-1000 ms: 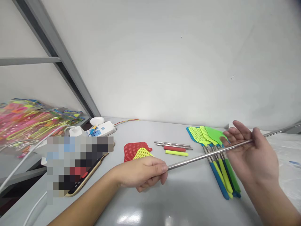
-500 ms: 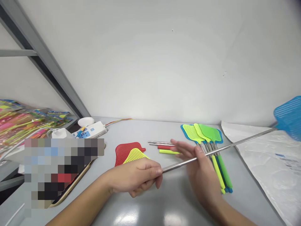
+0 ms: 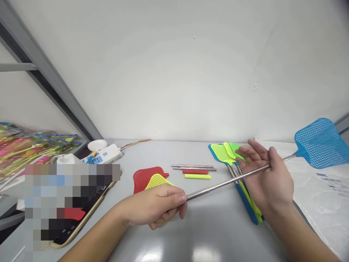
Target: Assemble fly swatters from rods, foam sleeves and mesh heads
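My left hand is closed round the near end of a fly swatter's metal rod; its blue mesh head is at the far right. The rod slants up to the right over the table. My right hand lies under the rod near the head, palm up with fingers spread, the rod crossing by the thumb. Past my left hand lie a red swatter head and a yellow one, the latter partly hidden. Loose metal rods, a red grip and a yellow grip lie mid-table.
Several assembled swatters lie together behind my right hand, partly covered. A white plastic bag covers the right side. At left are a power strip, a phone with a blurred screen and packaged colourful items.
My right hand has slid right along the rod toward the blue head and turned palm up. The blue head has swung left, further into view. My left hand keeps its hold.
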Demonstrator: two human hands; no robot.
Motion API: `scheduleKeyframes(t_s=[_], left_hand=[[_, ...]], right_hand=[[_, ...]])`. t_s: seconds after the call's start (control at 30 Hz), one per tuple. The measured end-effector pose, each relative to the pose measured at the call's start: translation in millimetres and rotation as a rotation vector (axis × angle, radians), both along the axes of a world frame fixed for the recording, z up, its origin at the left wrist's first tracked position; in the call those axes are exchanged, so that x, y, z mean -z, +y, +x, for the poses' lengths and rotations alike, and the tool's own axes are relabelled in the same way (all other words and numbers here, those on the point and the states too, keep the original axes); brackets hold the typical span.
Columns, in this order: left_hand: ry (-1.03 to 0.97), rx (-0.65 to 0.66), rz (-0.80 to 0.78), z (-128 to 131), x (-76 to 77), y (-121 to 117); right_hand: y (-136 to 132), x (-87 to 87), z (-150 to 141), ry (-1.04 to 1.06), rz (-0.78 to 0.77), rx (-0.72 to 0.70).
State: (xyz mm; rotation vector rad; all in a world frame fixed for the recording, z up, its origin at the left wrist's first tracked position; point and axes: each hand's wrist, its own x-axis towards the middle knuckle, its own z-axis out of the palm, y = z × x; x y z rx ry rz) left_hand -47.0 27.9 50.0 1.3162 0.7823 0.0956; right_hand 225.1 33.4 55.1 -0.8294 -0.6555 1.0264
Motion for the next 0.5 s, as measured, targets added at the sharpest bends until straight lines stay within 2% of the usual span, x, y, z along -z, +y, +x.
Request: scheduleKeyframes(t_s=[0.1, 0.2, 0.3, 0.4, 0.5], left_hand=[[0.026, -0.007, 0.000, 8, 1.8, -4], [0.022, 0.009, -0.003, 16, 1.3, -10], [0.013, 0.012, -0.022, 16, -0.7, -12], [0.005, -0.012, -0.028, 9, -2.0, -9], [-0.038, -0.038, -0.043, 1, -1.3, -3]], right_hand=[[-11, 13.2, -24, -0.025, -0.033, -0.077], [-33, 27.2, -59, -0.102, -0.113, -0.364], [-42, 31.3, -71, -0.186, -0.105, -0.547], [-33, 24.6, -58, -0.142, -0.107, -0.537], [-14, 14.4, -35, 0.046, -0.115, -0.350]])
